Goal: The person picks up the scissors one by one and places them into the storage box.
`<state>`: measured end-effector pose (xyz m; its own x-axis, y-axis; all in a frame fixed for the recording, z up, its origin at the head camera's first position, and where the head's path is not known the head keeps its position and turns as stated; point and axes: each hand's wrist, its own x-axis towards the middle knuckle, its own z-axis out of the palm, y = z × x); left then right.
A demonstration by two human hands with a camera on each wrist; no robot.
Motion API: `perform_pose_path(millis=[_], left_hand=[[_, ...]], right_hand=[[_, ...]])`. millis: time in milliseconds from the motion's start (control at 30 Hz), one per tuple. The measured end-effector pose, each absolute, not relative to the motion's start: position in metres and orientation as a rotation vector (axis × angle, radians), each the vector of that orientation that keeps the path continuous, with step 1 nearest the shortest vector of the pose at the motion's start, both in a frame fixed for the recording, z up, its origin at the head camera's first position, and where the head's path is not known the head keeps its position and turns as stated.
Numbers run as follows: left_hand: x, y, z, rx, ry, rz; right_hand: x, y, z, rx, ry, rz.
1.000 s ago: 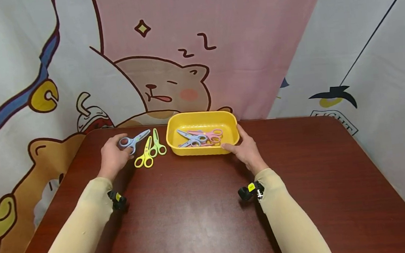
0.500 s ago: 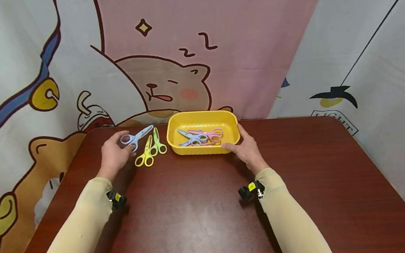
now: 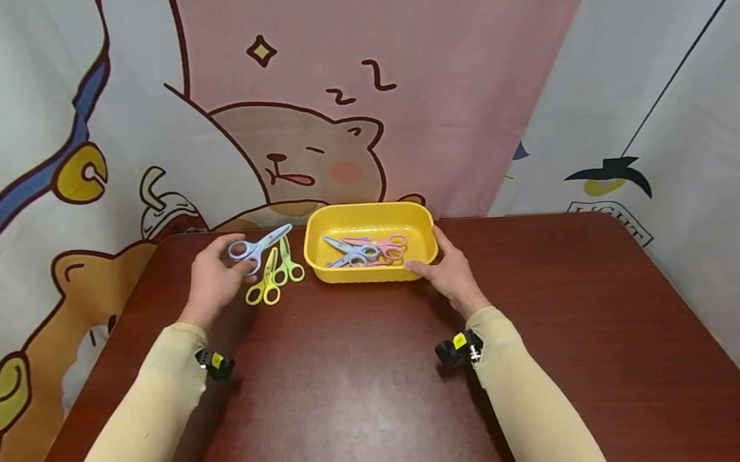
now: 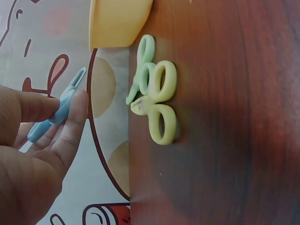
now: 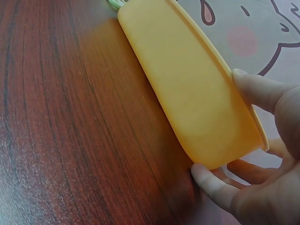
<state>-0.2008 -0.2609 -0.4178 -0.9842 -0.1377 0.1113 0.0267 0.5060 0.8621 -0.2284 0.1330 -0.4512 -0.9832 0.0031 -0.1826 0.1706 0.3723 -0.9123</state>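
Observation:
My left hand [image 3: 214, 279] pinches a pair of light-blue scissors [image 4: 63, 108] between thumb and fingers, blades angled toward the back right. In the left wrist view they are up off the table. Just right of that hand, yellow scissors [image 3: 271, 263] and green scissors [image 3: 285, 248] lie on the table, partly overlapping in the head view. A yellow bin [image 3: 374, 276] stands beside them, with blue scissors [image 3: 349, 248] and pink scissors [image 3: 390, 242] inside. My right hand [image 3: 451, 275] grips the bin's right front corner, thumb at the rim and fingers against the end wall.
The dark red-brown table [image 3: 359, 396] stretches in front of the bin and to both sides. A cartoon-printed cloth [image 3: 450, 89] hangs right behind the table's back edge, close to the bin. Each wrist wears a small black camera [image 3: 215, 363].
My left hand has lifted the blue scissors slightly and carried them to the right, so their tips now pass above the green scissors. The right hand and bin have stayed put.

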Motion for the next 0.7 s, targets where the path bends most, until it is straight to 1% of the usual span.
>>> perform_pose_path(millis=[700], left_hand=[[-0.205,-0.242,-0.395,-0.017,-2.618,-1.542]], right_hand=[[-0.228,0.133,-0.451,0.159,2.458,-1.689]])
